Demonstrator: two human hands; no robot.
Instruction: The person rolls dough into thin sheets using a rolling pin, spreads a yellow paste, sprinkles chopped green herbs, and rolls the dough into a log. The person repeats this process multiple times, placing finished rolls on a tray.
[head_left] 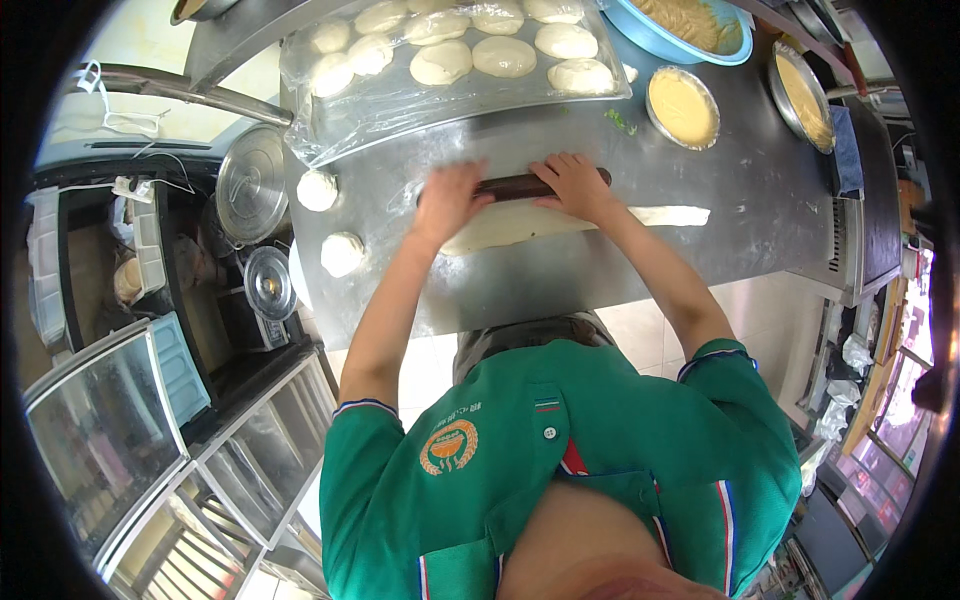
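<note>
Both of my hands are on a dark wooden rolling pin (515, 187), which lies crosswise on the steel worktable. My left hand (452, 198) is wrapped over its left end and is smeared by motion. My right hand (575, 187) grips near its right end, fingers bent over the wood. A long, flattened strip of pale dough (530, 226) lies along and just below the pin, its narrow tail reaching right past my right forearm. Two round dough balls, one upper (317, 190) and one lower (342, 254), sit at the table's left edge.
A tray (375, 122) of several dough rounds under clear plastic stands at the back. Behind, right, are a blue basin (640, 35), a bowl of yellow paste (683, 107) and another metal bowl (801, 97). Green scraps (620, 122) lie near the tray. Pot lids (252, 185) stand left.
</note>
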